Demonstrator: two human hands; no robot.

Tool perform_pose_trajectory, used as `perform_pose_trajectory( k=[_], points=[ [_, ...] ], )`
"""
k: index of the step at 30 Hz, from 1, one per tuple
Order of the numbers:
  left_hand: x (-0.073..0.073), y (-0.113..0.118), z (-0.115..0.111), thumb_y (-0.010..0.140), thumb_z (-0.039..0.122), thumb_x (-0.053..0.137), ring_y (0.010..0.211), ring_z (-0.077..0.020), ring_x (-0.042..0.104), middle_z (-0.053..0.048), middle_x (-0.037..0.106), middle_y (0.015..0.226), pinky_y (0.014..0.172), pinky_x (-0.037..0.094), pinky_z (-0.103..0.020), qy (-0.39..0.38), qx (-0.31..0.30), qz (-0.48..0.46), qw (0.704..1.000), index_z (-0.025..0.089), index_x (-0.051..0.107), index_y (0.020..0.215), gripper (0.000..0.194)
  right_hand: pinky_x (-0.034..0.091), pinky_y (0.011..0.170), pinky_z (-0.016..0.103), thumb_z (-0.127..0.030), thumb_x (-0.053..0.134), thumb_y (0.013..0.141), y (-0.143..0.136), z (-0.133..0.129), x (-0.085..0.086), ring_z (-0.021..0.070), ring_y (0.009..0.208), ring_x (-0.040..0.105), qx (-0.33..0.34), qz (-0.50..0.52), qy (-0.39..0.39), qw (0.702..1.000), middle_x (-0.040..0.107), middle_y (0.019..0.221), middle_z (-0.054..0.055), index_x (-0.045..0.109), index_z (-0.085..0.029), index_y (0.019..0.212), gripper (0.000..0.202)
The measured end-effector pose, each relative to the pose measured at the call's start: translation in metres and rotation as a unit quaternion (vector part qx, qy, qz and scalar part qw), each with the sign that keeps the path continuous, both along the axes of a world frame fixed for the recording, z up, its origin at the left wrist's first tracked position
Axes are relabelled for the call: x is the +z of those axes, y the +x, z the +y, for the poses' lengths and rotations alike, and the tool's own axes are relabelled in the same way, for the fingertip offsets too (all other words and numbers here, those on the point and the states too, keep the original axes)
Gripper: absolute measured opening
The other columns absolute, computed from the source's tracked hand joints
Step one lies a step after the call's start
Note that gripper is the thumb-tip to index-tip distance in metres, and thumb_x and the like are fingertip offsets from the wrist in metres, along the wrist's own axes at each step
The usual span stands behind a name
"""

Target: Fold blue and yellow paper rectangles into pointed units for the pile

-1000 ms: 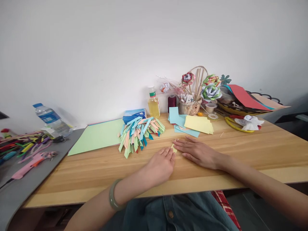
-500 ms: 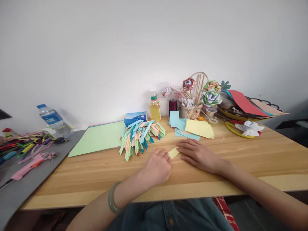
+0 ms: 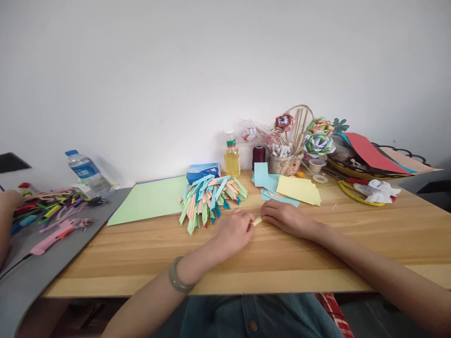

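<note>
A narrow yellow paper strip [image 3: 258, 220] spans the gap between my hands, low over the wooden table. Its left end is pinched in the closed fingers of my left hand [image 3: 237, 231], and my right hand [image 3: 287, 218] grips the other end with its fingers together. Just left of my left hand lies a heap of folded paper pieces [image 3: 204, 199] in green, blue and orange. Behind my right hand are yellow paper rectangles [image 3: 299, 188] and blue paper rectangles [image 3: 261, 174].
Green sheets [image 3: 148, 202] lie at the left of the wooden table [image 3: 158, 258]. A bottle of yellow liquid [image 3: 231, 157] and a basket of paper flowers [image 3: 284, 163] stand behind. On the grey table are a pink glue gun [image 3: 52, 238] and a person's arm [image 3: 6, 216].
The yellow paper between my hands shows as a narrower strip. My right fingers have closed in from lying spread. The view has shifted slightly left, and another person's arm has appeared there.
</note>
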State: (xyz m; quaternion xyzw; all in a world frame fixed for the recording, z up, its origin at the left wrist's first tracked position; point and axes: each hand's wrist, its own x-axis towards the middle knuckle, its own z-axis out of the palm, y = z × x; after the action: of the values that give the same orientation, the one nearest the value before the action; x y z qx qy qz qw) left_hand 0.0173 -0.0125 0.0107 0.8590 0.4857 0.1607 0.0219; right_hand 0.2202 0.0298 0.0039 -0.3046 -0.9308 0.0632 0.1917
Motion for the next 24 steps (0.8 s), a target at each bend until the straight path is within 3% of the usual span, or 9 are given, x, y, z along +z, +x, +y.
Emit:
perform_pose_trajectory(
  k=[5, 11, 24],
  points=[
    [0.001, 0.0, 0.004, 0.083, 0.017, 0.047, 0.084, -0.0172, 0.059, 0.0, 0.067, 0.084, 0.074, 0.043, -0.028, -0.089, 0.043, -0.104, 0.99, 0.021, 0.064, 0.08, 0.018, 0.045, 0.069, 0.03, -0.036, 0.041, 0.091, -0.001, 0.009, -0.006, 0.0177, 0.077, 0.056, -0.017, 0.072, -0.098, 0.992, 0.058, 0.085, 0.007, 0.062, -0.018, 0.083, 0.028],
    [0.002, 0.001, 0.004, 0.081, 0.017, 0.048, 0.082, -0.0177, 0.059, -0.001, 0.067, 0.079, 0.072, 0.043, -0.028, -0.104, 0.063, -0.12, 0.985, 0.02, 0.065, 0.08, 0.017, 0.044, 0.068, 0.031, -0.036, 0.046, 0.087, -0.004, 0.012, -0.008, 0.018, 0.074, 0.055, -0.031, 0.113, -0.145, 0.982, 0.06, 0.08, 0.006, 0.062, -0.017, 0.08, 0.025],
    [-0.004, -0.003, 0.001, 0.084, 0.019, 0.051, 0.086, -0.0192, 0.056, 0.0, 0.066, 0.08, 0.077, 0.042, -0.032, -0.096, 0.047, -0.113, 0.988, 0.02, 0.063, 0.08, 0.013, 0.044, 0.069, 0.03, -0.036, 0.038, 0.091, 0.001, 0.021, 0.008, 0.0168, 0.074, 0.053, 0.032, 0.011, -0.163, 0.986, 0.056, 0.077, 0.005, 0.056, -0.017, 0.076, 0.03]
  ],
)
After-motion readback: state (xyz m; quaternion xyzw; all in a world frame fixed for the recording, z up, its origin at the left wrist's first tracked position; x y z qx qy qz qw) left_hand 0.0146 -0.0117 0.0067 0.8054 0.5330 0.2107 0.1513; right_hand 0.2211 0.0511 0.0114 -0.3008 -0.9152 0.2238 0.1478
